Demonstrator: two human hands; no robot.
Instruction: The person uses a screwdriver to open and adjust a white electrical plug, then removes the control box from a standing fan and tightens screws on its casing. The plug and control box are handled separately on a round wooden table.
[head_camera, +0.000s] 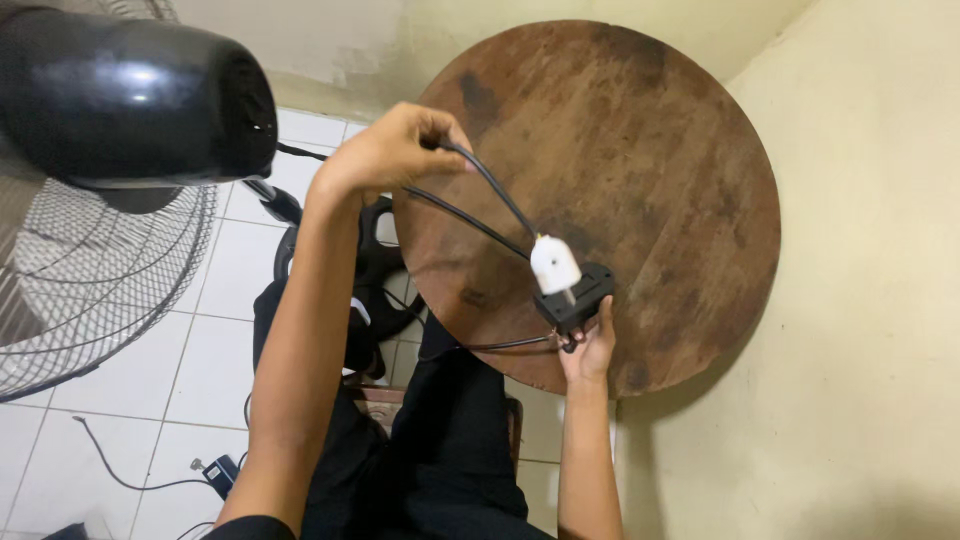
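Note:
My left hand (385, 150) is raised over the near-left edge of a round wooden table (650, 130), pinching a looped black cable (480, 205). The cable runs down to a white plug (553, 265) whose prongs point into a small black socket block (580, 296). My right hand (592, 348) grips that block from below at the table's near edge. A second thin black cord leaves the block toward the left.
A standing fan with a wire grille (95, 270) and a glossy black motor housing (130, 95) fills the left side. Its black base (375, 275) sits on the white tiled floor beside the table. A loose cord with a small adapter (222, 470) lies lower left. A beige wall (870, 300) is right.

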